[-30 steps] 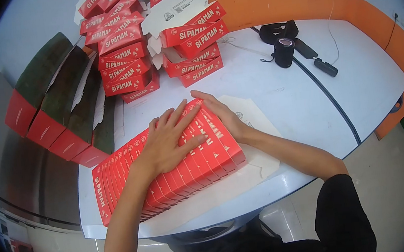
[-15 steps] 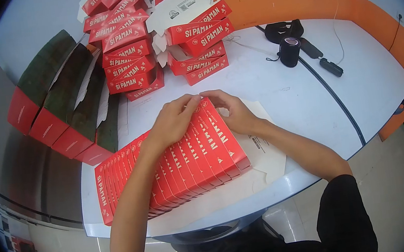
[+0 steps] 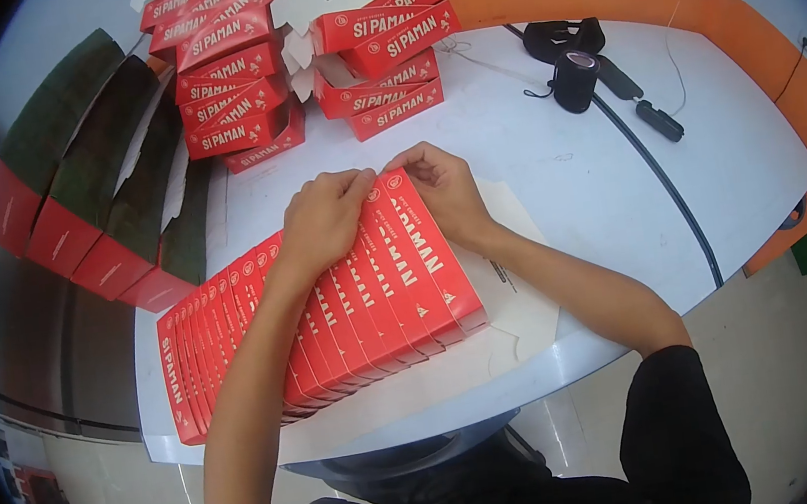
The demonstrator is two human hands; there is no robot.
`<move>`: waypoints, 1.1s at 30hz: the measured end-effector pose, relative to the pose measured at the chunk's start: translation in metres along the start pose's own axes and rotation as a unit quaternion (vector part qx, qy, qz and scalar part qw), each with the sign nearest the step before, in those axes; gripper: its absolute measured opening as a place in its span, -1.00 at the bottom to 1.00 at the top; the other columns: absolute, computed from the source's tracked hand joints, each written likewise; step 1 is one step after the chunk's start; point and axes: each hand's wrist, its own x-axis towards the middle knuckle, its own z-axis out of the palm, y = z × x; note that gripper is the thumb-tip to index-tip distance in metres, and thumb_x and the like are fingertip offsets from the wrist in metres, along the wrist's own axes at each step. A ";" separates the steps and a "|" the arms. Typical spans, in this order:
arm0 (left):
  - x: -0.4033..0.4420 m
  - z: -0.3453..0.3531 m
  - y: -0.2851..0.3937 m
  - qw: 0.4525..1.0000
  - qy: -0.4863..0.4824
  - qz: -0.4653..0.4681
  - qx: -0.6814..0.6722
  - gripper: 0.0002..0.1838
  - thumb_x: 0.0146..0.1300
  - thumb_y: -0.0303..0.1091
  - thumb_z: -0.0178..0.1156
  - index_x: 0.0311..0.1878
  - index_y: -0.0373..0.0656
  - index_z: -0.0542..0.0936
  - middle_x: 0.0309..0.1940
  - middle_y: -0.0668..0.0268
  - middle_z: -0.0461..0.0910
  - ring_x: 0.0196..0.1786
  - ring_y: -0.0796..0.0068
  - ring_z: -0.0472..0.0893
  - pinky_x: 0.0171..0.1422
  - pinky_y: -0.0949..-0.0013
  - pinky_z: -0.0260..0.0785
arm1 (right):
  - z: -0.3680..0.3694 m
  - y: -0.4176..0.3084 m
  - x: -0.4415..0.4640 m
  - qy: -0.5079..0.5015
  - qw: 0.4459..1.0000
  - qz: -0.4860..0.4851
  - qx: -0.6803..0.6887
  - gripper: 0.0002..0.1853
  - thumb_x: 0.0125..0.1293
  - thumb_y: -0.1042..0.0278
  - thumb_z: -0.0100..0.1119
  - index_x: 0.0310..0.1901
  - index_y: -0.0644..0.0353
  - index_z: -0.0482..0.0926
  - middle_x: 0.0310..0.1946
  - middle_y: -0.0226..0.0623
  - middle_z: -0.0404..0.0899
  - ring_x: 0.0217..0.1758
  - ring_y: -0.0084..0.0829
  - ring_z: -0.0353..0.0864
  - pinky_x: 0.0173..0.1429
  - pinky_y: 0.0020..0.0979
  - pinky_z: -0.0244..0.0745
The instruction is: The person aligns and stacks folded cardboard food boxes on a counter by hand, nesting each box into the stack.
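Observation:
A row of red printed cartons stands packed side by side on the table in front of me. My left hand lies over the far edge of the row, fingers curled, thumb near the top of the rightmost carton. At that carton's far corner, my right hand has its fingers bent and pinched on the edge. Both hands nearly meet there, and some fingertips are hidden. Partly beneath the row and to its right lies a flat off-white carton blank with dark print.
Stacks of red cartons and more cartons stand at the back of the white table. Larger green-and-red boxes lean at the left. A black cylindrical speaker and a black cable are at right.
The view has shifted, so the table's contents sit slightly higher and further left. My right hand's fingers have moved closer onto the end carton's corner; the left hand stays on the row.

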 end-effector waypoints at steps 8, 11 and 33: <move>-0.001 0.000 0.004 1.000 -0.012 -0.021 -0.010 -0.50 0.58 0.02 -0.05 0.05 -0.13 0.77 -0.12 -0.01 0.78 0.01 -0.09 0.74 0.22 0.00 0.47 | -0.005 0.005 0.006 -0.023 0.999 -0.016 0.025 -0.79 0.51 0.49 0.24 0.09 0.36 0.58 -0.10 -0.23 0.75 0.03 -0.46 0.73 0.20 -0.36 0.63; -0.006 0.006 0.001 0.999 0.027 0.011 -0.019 -0.49 0.59 0.02 -0.07 0.07 -0.14 0.75 -0.13 0.00 0.78 0.01 -0.08 0.74 0.21 0.01 0.47 | -0.013 -0.010 0.010 -0.058 0.991 -0.060 -0.106 -0.64 0.47 0.41 0.32 0.22 0.30 0.54 -0.06 -0.18 0.76 0.08 -0.37 0.74 0.26 -0.30 0.61; -0.006 0.005 0.002 0.999 0.035 -0.008 0.014 -0.48 0.59 0.06 -0.04 0.08 -0.14 0.75 -0.13 -0.04 0.77 0.02 -0.12 0.73 0.19 0.03 0.48 | -0.007 0.025 -0.012 -0.116 0.980 0.103 -0.122 -0.29 0.42 0.21 0.41 0.46 0.23 0.29 0.29 0.10 0.57 0.41 -0.13 0.56 0.42 -0.23 0.44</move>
